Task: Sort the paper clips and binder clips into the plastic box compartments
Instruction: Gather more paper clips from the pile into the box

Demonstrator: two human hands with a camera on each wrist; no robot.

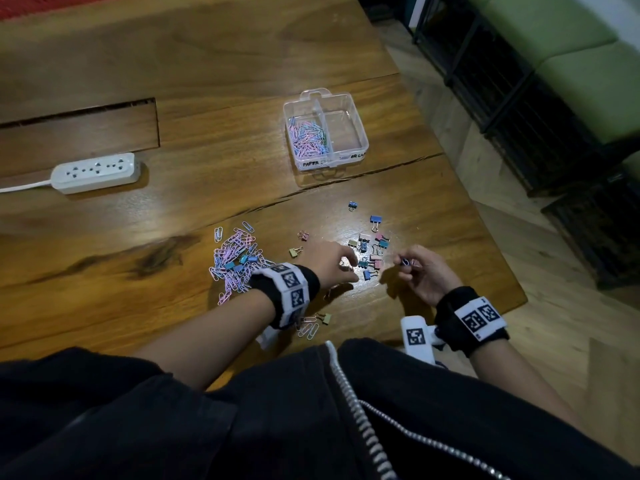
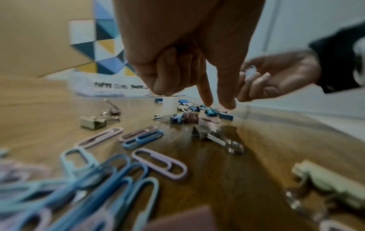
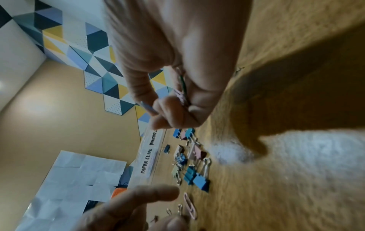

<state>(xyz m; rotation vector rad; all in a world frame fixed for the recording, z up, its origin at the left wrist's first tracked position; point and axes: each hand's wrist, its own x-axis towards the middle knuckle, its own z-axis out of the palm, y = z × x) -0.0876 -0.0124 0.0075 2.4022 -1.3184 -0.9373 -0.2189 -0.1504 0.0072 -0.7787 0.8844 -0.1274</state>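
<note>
A clear plastic box (image 1: 360,142) stands beyond my hands; its left compartment holds pastel paper clips (image 1: 306,136) and its right compartment (image 1: 348,128) looks empty. Loose binder clips (image 1: 370,251) lie between my hands and the box. My left hand (image 1: 349,268) hovers over them, thumb and index finger (image 2: 206,96) pointing down side by side at a teal clip (image 2: 211,111), with nothing held. Curled around a few paper clips (image 3: 183,93), my right hand (image 1: 405,263) hangs just above the table to the right. A pile of paper clips (image 1: 235,261) sits left of my left wrist.
A white power strip (image 1: 95,171) lies at the far left, near a recessed slot (image 1: 79,133) in the wooden table. The table's right edge (image 1: 502,258) runs close to my right hand. A few stray clips (image 1: 317,323) lie under my left forearm.
</note>
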